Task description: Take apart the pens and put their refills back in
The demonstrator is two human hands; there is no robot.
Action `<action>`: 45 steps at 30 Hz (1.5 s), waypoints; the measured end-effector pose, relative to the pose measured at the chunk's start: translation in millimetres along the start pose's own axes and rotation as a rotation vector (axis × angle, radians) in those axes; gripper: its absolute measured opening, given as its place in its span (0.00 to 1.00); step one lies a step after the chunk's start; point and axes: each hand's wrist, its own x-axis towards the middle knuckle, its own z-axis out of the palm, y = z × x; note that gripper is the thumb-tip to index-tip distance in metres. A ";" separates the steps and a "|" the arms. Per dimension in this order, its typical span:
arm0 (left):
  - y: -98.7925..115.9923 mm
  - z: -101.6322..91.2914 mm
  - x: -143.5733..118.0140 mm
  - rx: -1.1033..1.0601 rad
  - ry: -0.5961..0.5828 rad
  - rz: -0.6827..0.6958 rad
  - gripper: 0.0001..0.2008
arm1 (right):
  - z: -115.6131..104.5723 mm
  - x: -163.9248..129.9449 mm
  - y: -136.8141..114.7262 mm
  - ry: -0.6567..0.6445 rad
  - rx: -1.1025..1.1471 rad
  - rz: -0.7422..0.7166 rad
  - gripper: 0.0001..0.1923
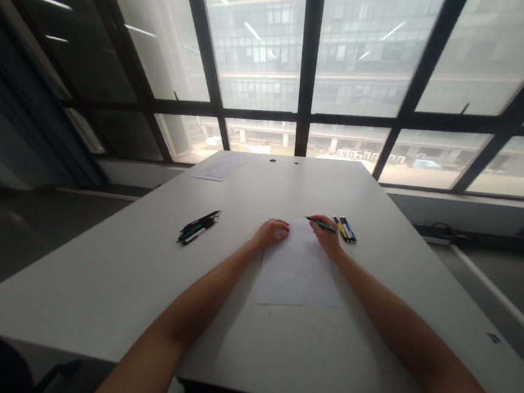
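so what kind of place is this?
Probably an office or meeting room: a long white table by big dark-framed windows facing another block. The right hand holds a green pen over a sheet of paper; the left hand rests on it.

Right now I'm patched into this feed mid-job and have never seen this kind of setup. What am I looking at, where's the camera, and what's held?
There is no machine: these are a person's two bare arms, filmed by one camera worn on the head, looking forward and down. The left hand rests on the top edge of a white paper sheet on a long white table. The right hand holds a green pen in its grip at the sheet's far corner. Yellow and blue pens lie beside it; a bundle of dark pens lies left. Big windows stand behind.
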 end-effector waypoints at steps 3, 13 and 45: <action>0.2 -0.2 0.4 -0.007 -0.004 -0.001 0.07 | -0.7 -0.9 -0.6 -0.047 0.154 0.103 0.23; 1.4 -0.8 -0.1 -0.005 -0.004 0.007 0.07 | -15.7 15.3 0.4 0.022 0.956 0.457 0.16; 0.4 0.4 1.2 -0.023 -0.020 0.004 0.07 | -49.2 32.9 -5.7 0.246 -0.018 -0.033 0.20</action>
